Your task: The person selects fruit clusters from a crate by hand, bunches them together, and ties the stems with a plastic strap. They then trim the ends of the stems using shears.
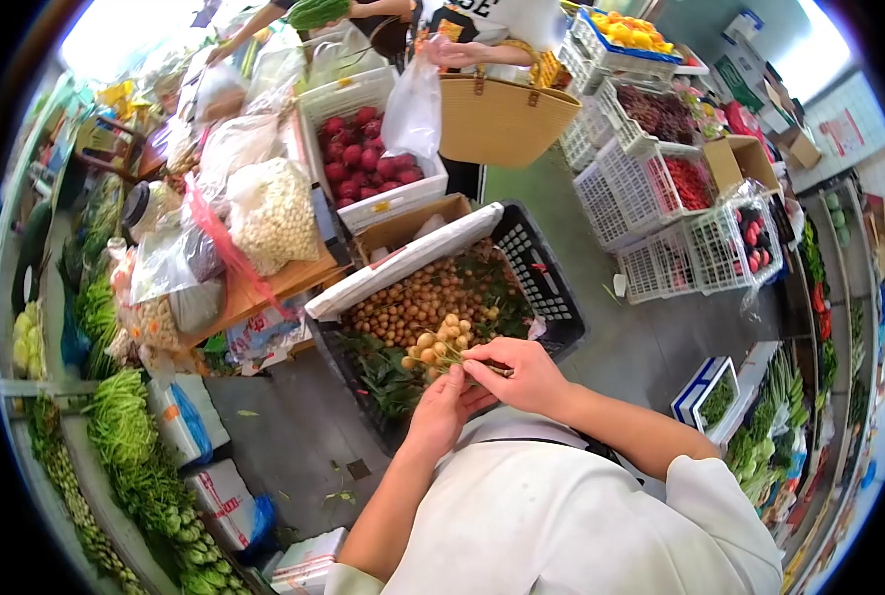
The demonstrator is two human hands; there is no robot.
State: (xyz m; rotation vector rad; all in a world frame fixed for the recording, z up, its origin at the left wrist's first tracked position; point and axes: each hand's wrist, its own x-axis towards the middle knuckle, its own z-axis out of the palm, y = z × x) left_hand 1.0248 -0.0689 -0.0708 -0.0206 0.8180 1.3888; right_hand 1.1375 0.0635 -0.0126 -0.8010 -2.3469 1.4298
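Note:
A bunch of round tan fruits [437, 346] on thin stems hangs from my two hands, over a black crate [554, 270]. My left hand [444, 405] pinches the stems from the left side. Close beside it, my right hand [518, 374] has its fingers closed on the same stems, whose ends stick out past the fingers. More tan fruits [393, 309] and green leaves [383, 375] fill the crate below. A white foam edge [403, 260] lies along the crate's far side.
Beyond the crate stand a white box of red fruits [358, 149] and a table with bagged goods [272, 213]. A person holds a woven bag [502, 121]. White crates [651, 198] are stacked at the right. Green vegetables [130, 436] line the left.

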